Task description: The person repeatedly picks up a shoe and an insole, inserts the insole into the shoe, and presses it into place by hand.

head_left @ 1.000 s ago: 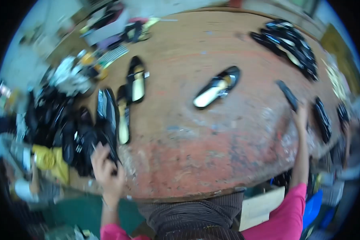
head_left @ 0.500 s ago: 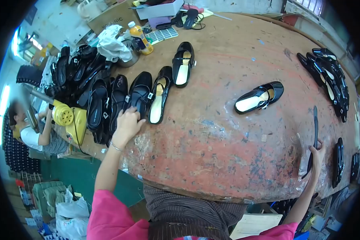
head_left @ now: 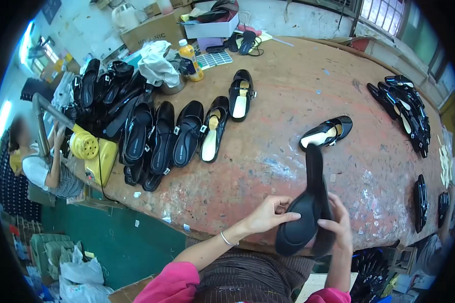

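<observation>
In front of my body, near the table's front edge, I hold two black insoles together. My left hand [head_left: 270, 214] pinches the edge of the nearer insole [head_left: 293, 232], whose narrow end points away from me. Against its right side lies the second insole [head_left: 323, 240], partly hidden and blurred, with my right hand [head_left: 339, 224] closed on it. Just beyond the insoles' tips sits a black strapped shoe [head_left: 328, 132] with a pale inside. To the left stands a row of black shoes, among them one with a dark footbed [head_left: 188, 139] and one with a pale footbed [head_left: 213, 134].
More black shoes are piled at the left [head_left: 98, 91] and right [head_left: 407, 111]. A yellow machine [head_left: 100, 156] stands at the left edge, near a seated person [head_left: 38, 166]. An orange bottle [head_left: 189, 60] and a white cloth [head_left: 158, 63] are at the back.
My left hand has left the shoe row and come right to the insoles. My right hand has brought them leftward from the table's right side, turning their broad faces into view.
</observation>
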Demonstrator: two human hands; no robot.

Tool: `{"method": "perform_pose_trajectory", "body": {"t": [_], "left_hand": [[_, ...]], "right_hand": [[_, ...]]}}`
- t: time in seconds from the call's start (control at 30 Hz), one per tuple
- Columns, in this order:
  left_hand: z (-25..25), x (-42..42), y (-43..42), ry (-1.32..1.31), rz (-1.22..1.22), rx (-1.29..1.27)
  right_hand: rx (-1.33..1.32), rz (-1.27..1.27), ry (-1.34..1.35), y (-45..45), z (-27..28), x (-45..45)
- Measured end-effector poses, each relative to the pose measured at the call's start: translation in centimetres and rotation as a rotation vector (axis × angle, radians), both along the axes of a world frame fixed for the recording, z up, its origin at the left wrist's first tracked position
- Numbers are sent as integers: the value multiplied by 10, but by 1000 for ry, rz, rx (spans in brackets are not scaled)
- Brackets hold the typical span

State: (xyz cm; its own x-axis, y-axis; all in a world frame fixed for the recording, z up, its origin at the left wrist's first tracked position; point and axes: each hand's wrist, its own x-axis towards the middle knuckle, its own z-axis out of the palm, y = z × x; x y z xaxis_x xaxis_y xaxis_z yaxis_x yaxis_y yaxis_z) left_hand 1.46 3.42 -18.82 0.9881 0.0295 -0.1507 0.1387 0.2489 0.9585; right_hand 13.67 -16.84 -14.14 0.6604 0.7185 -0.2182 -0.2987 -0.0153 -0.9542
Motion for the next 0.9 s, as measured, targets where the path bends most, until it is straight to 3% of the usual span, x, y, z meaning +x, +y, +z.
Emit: {"method": "perform_pose_trajectory", "body": {"t": [0.1, 0.13, 0.17, 0.2, 0.27, 0.33, 0.47, 0.53, 0.6, 0.63, 0.77, 0.83, 0.9], "left_hand": [[1, 9, 7, -68, -88, -93], [1, 17, 10, -85, -116, -137], [1, 27, 16, -56, -168, -71], [-8, 44, 14, -70, -183, -35], [-16, 81, -7, -219, -102, -22], [-31, 125, -19, -100, -190, 317], [-42, 186, -27, -367, 462, 1387], [-58, 205, -12, -298, 608, 1505], [-85, 219, 10, -133, 489, 1453], [-89, 222, 15, -146, 541, 1259], [-88, 198, 34, -268, 636, 937], [-72, 148, 48, -293, 556, 738], [-38, 73, 52, -179, 464, 609]], "right_hand": [[-54, -408, -19, -70, -13, 30], [-24, -577, 118, -111, -27, 43], [44, -700, 99, -143, -31, 56], [128, -709, 171, -163, -9, 55], [250, -1105, 50, -164, 6, 47], [181, -1084, 268, -224, -20, 50], [285, -975, 200, -198, -38, 26], [343, -878, 276, -186, -54, 16], [364, -831, 367, -172, -66, 10], [342, -804, 369, -163, -70, 10], [355, -722, 367, -139, -61, 17], [320, -690, 308, -136, -54, 17], [-25, -583, 33, -143, -57, 13]]}}
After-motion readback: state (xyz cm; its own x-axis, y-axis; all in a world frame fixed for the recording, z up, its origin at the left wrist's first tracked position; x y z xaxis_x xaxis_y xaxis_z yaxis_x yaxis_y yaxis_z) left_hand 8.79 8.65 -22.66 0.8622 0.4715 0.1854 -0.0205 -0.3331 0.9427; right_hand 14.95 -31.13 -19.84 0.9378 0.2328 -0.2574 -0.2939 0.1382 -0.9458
